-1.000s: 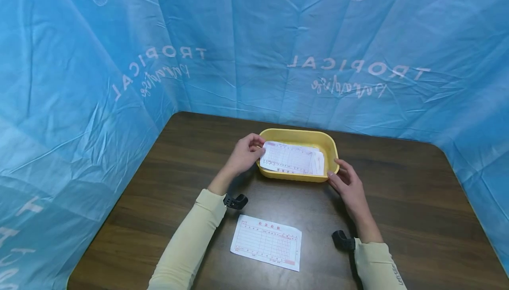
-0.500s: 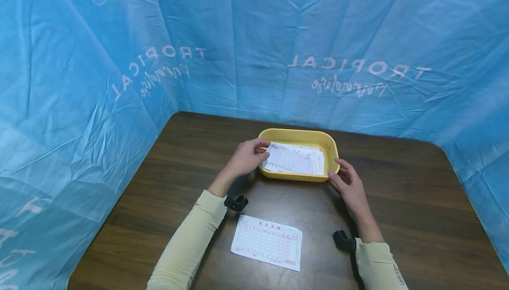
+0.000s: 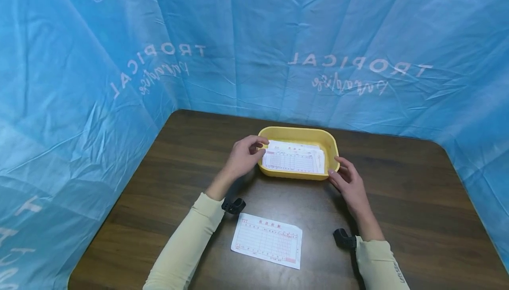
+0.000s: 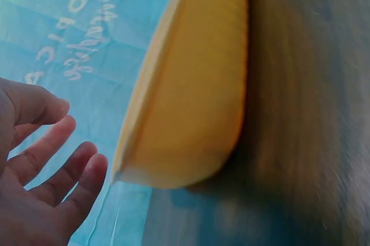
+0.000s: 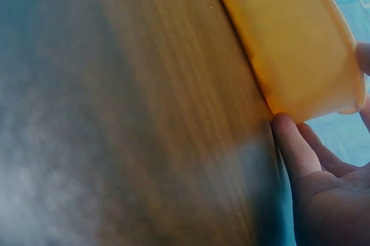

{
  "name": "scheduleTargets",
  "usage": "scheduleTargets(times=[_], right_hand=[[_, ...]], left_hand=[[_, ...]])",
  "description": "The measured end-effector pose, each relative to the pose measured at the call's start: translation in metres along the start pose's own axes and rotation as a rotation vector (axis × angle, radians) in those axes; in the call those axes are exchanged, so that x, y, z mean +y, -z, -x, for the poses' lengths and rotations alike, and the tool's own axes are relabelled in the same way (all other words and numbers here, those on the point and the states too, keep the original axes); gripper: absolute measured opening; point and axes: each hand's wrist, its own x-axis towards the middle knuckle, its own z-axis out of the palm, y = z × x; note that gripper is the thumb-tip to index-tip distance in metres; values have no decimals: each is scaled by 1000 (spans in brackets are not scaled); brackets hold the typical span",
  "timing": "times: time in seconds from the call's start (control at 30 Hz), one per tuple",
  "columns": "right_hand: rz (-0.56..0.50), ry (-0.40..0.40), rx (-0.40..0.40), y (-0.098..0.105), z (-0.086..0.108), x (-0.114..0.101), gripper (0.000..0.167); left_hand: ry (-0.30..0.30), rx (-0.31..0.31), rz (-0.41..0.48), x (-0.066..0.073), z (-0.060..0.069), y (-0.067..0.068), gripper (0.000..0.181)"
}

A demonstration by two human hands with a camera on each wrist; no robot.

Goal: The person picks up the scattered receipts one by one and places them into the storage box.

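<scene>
In the head view, a yellow plastic basket stands towards the back of the table with several printed receipt slips inside. My left hand is over the basket's left end, its thumb and fingers apart. The left wrist view shows this hand with nothing between its fingers, beside the basket. At the opposite end, my right hand holds the basket's front right corner. In the right wrist view its fingers touch the yellow wall near the base.
One loose receipt slip lies flat on the dark wooden table, nearer to me and between my forearms. A blue printed cloth hangs behind the table and along its sides.
My left hand first pinched a slip at the basket's left end, moved slightly right, then let go and drew back left. The slips now lie inside. My right hand stayed at the corner.
</scene>
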Motion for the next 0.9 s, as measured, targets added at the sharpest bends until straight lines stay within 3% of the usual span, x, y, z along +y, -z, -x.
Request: scheduleTargets(times=[0.13,0.53,0.77,0.9], right_hand=[[-7,3,-10,-2,0,0,59],[-2,-6,-7,-1,3,-3,61],[4,3,-7,1,2,-5,59],[9,4,-8,0,1,-5,59]], left_hand=[[-6,-19,-70,-1,9,5,17],[-42,-184,-96,-4,36,11,12],[-60,-364,-169,-11,48,15,20],[-57,-428,-241,-15,57,18,24]])
